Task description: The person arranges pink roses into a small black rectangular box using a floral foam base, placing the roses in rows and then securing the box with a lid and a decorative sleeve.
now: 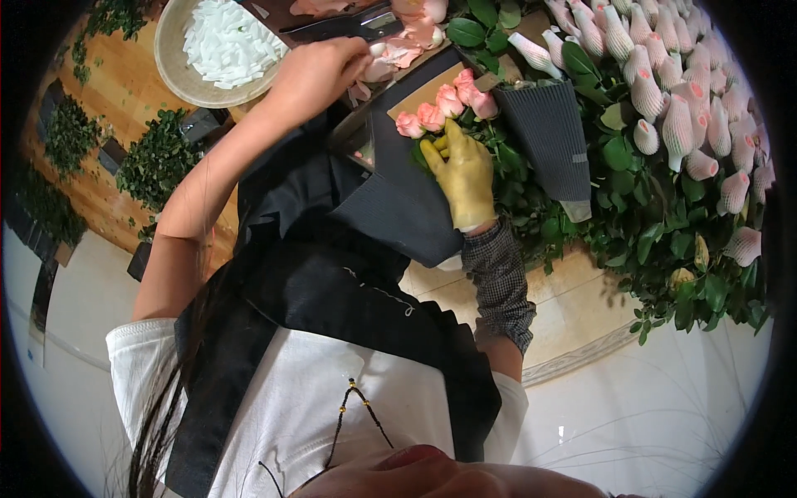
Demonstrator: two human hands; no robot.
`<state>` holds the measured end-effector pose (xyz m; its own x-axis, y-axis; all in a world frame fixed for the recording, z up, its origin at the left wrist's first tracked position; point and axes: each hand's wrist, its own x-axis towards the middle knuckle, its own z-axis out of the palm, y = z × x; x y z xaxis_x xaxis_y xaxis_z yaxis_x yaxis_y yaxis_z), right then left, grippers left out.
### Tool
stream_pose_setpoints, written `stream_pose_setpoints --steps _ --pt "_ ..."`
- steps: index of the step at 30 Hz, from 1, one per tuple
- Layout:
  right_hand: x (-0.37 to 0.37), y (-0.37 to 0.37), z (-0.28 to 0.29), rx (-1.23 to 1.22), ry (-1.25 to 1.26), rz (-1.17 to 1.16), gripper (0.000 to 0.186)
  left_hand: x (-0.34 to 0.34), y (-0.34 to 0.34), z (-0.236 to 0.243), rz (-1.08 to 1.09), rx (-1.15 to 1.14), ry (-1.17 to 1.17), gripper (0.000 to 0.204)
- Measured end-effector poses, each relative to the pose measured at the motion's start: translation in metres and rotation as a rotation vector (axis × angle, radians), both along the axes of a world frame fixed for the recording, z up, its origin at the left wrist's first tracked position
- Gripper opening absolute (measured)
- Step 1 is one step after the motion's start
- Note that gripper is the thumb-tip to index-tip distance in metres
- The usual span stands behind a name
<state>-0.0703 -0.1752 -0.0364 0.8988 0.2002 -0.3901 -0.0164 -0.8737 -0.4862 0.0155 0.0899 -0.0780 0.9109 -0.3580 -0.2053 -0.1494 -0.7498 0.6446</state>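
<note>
From here, those pink roses (449, 100) seem light, easily bruised, best held below their heads; whether the right hand (466, 178) or left hand (320, 79) grips anything, I can't tell.

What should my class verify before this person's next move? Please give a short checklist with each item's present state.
1. Right hand in a yellow glove near the row of pink rose heads: ok, just below them.
2. Firm right-hand grip on the stems: cannot tell; the stems are hidden there.
3. Bare left hand gloved too: not ok, no glove on it.
4. Left hand free of loose pink petals: cannot tell; it is right beside them, contact unclear.
5. Round beige bowl stocked with small white pieces: ok, a heap lies inside.
</note>
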Motion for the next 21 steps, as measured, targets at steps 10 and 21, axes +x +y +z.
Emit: stream_pose_setpoints --steps 10,21 --pt "-0.003 0.002 -0.002 -0.251 -0.034 0.147 0.043 -0.027 -0.049 -0.021 -0.154 -0.415 0.65 0.019" --pt "-0.009 -0.011 -0.013 0.011 -0.099 0.121 0.033 -0.028 -0.038 -0.03 -0.18 -0.646 0.856 0.024"
